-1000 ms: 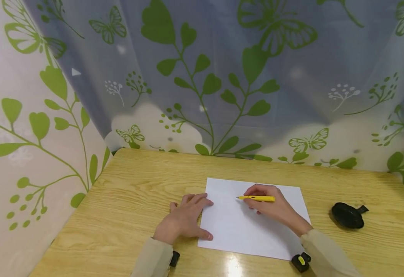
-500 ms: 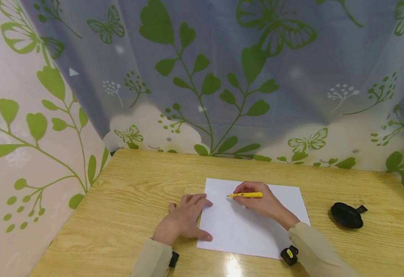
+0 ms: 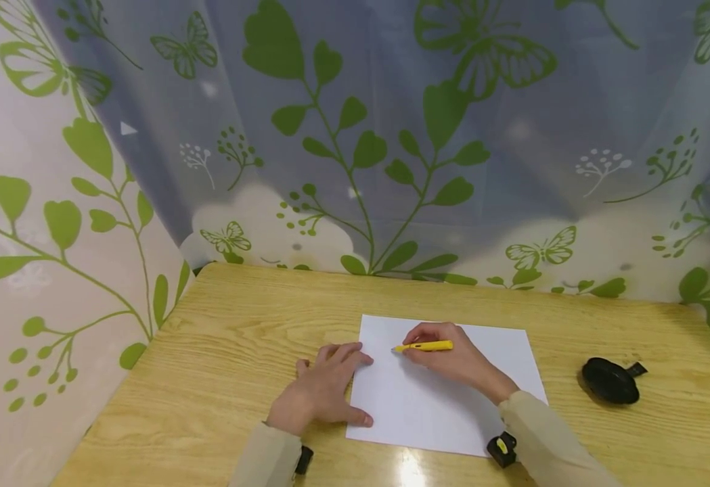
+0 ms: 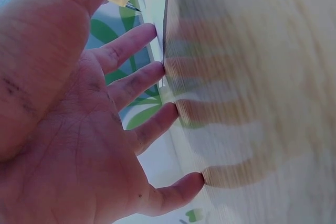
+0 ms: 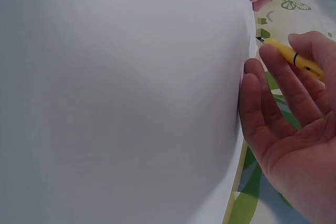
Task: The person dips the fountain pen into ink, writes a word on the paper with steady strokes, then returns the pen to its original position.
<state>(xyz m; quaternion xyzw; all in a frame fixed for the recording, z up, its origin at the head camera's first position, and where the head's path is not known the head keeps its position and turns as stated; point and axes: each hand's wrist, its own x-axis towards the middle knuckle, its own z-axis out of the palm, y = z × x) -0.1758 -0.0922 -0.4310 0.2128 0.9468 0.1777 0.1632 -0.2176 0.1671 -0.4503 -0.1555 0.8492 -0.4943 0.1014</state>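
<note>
A yellow pen (image 3: 430, 345) is pinched between the thumb and fingers of my right hand (image 3: 452, 355), its nib pointing left and close over the white paper (image 3: 415, 406). In the right wrist view the pen (image 5: 294, 56) shows its dark nib near the sheet, and the lower fingers (image 5: 252, 98) rest against the paper. My left hand (image 3: 324, 389) lies spread at the paper's left edge, thumb and fingertips on the sheet's margin. The left wrist view shows that palm (image 4: 79, 145) with several fingertips touching down on the wood and the paper's edge. No marks show on the sheet.
To the right of the paper, a small black pan-shaped dish (image 3: 610, 381) with a short handle sits on the wooden table (image 3: 257, 318). A patterned curtain (image 3: 355, 135) with leaves and butterflies hangs right behind the table's far edge, and another stretch lines the left side.
My right hand has moved left across the paper with the pen, bringing the nib nearer my left hand. The left hand has stayed in place.
</note>
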